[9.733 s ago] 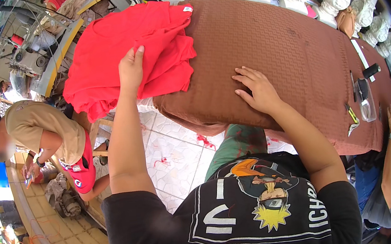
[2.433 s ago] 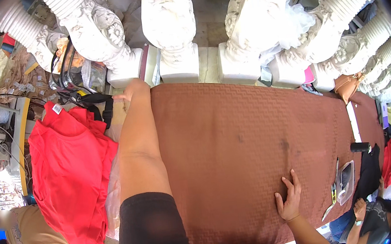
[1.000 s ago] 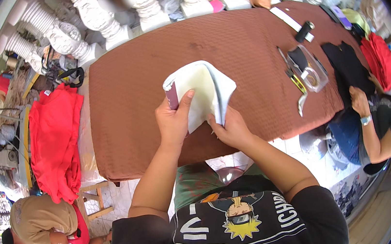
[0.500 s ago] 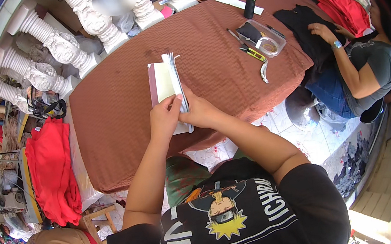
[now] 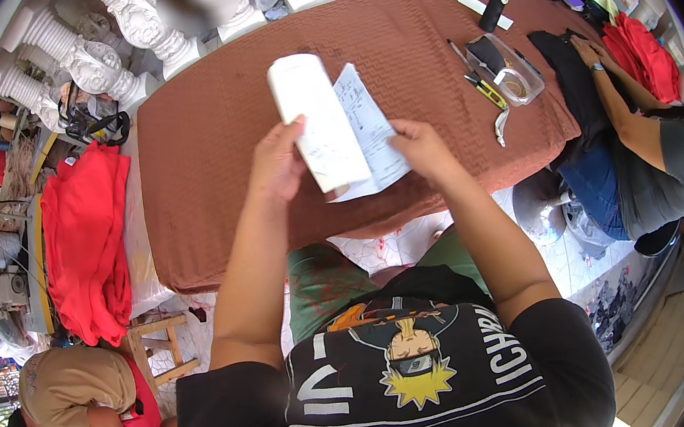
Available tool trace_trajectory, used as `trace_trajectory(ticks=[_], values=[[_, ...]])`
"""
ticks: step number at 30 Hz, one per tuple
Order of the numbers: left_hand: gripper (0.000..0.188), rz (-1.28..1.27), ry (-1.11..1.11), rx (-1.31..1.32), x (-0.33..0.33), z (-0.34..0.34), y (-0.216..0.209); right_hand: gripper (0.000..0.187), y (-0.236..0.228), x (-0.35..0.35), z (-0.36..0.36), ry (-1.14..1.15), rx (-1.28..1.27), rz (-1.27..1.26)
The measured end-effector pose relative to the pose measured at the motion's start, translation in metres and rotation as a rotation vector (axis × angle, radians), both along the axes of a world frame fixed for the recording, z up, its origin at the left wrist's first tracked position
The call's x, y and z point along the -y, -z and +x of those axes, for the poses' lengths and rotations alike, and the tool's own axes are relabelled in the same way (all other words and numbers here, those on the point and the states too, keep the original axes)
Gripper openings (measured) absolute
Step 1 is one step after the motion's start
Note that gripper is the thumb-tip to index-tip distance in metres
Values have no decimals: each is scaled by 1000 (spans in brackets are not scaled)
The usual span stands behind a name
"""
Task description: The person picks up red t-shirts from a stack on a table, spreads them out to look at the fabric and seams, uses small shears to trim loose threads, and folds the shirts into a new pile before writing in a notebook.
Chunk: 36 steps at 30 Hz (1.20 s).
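Over the brown cloth, in front of me, I hold a notebook (image 5: pixel 327 130) with its pages parted. A thick white side faces up on the left; the page on the right carries blue handwriting. My left hand (image 5: pixel 277 162) grips the left edge, thumb on top. At the right edge, my right hand (image 5: pixel 424 148) pinches the written page between thumb and fingers. The notebook's cover is mostly hidden in this position.
Brown cloth covers the table (image 5: pixel 209 170). To the right lie a clear plastic box (image 5: pixel 523 76), yellow thread snips (image 5: pixel 487 91), a black thread spool (image 5: pixel 493 13) and a white ruler (image 5: pixel 472 3). A co-worker (image 5: pixel 649 142) handles black fabric (image 5: pixel 561 67). Red fabric (image 5: pixel 90 244) hangs at left.
The notebook has opened wider, and a handwritten page now shows. My right hand has moved from beside my left hand out to the page's right edge. The view has shifted slightly.
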<state>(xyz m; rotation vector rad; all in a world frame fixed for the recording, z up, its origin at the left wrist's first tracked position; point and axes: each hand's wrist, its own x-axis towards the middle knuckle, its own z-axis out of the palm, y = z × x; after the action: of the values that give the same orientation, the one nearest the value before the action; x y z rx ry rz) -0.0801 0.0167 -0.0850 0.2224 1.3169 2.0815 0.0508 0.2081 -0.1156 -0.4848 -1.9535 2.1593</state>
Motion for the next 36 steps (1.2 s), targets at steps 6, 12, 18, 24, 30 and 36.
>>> trace_trajectory(ticks=[6, 12, 18, 24, 30, 36], values=[[37, -631, -84, -242, 70, -18, 4, 33, -2, -28, 3, 180, 89, 658], [74, -1298, -340, -1312, 56, 25, 14, 38, 5, 10, 7, 247, 9, 1555], [48, -831, -203, -1543, 36, 33, -25, 34, 9, 20, 7, 94, 64, 1563], [69, -414, -88, -320, -2, 8, -6, 40, 12, 15, 8, 28, 14, 1523], [62, -285, 385, 134, -25, 11, 5, 42, 6, 17, 9, -118, -35, 1255], [63, -211, 385, 164, -38, 36, -4, 29, -12, 26, 6, 34, -76, 677]])
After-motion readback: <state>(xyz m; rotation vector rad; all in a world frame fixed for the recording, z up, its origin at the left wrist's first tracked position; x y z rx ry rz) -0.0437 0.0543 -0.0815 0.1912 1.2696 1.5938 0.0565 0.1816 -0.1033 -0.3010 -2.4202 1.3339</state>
